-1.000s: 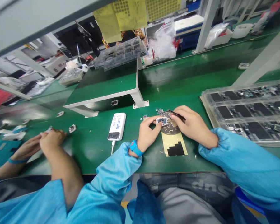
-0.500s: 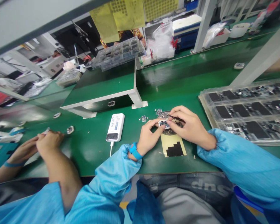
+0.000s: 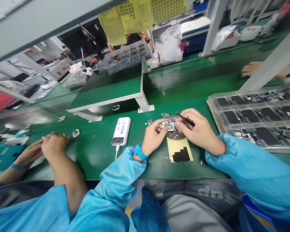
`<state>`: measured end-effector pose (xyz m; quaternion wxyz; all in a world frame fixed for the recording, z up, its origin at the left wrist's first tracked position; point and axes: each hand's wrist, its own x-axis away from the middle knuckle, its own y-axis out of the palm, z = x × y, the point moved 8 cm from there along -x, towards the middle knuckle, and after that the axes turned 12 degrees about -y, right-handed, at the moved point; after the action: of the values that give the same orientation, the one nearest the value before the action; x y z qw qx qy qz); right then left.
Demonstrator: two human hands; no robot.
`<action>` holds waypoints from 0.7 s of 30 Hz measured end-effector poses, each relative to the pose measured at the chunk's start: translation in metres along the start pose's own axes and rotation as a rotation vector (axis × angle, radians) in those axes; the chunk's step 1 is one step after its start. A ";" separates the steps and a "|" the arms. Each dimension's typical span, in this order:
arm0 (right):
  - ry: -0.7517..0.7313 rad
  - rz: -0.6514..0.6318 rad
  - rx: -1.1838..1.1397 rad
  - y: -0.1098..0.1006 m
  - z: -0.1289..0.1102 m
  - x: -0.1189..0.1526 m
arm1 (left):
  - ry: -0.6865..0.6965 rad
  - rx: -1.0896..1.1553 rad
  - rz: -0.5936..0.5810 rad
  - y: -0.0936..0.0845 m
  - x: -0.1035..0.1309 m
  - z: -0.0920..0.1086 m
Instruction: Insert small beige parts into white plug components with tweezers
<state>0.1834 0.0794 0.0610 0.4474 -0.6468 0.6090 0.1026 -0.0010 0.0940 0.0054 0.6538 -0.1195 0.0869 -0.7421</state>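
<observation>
My left hand point(image 3: 152, 137) pinches a small white-framed electronic part point(image 3: 168, 126) between thumb and fingers. The part is held over a round dark dish point(image 3: 176, 136) with small pieces scattered on it. My right hand point(image 3: 200, 131) is closed round dark tweezers point(image 3: 185, 119), whose tip points up and to the left, apart from the part. Under the near edge of the dish lies a yellow sheet point(image 3: 171, 149) with a black stepped patch point(image 3: 182, 155). Small metallic pieces point(image 3: 165, 115) rest just beyond the dish.
A white power bank point(image 3: 122, 129) with a cable lies left of my hands. Clear trays of components point(image 3: 258, 114) sit at the right. A low green-topped stand point(image 3: 108, 88) is ahead. A co-worker's hands point(image 3: 53, 143) are at the left, another person's hand point(image 3: 252, 68) at the far right.
My right hand and the tweezers have drawn back to the right from the part, and the part's face now shows more. Another person's hand has come in at the far right.
</observation>
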 end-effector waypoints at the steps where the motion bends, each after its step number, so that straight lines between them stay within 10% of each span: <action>1: -0.003 -0.004 -0.002 0.001 0.000 0.000 | -0.005 -0.013 -0.010 0.000 -0.006 -0.001; 7: 0.004 -0.070 -0.004 0.014 0.008 0.005 | -0.147 0.002 -0.080 0.005 -0.089 0.024; 13: 0.006 -0.077 -0.020 0.014 0.007 0.006 | -0.299 -0.028 0.117 -0.002 -0.156 0.030; 17: 0.056 -0.074 -0.020 0.013 0.006 0.005 | -0.148 0.027 0.193 -0.018 -0.130 0.055; 21: 0.078 -0.100 0.009 0.016 0.003 0.005 | 0.309 0.162 0.133 -0.019 -0.039 0.151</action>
<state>0.1720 0.0804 0.0486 0.4309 -0.6779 0.5934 0.0518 0.0291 0.1393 0.1530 0.6877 0.0551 0.1342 -0.7114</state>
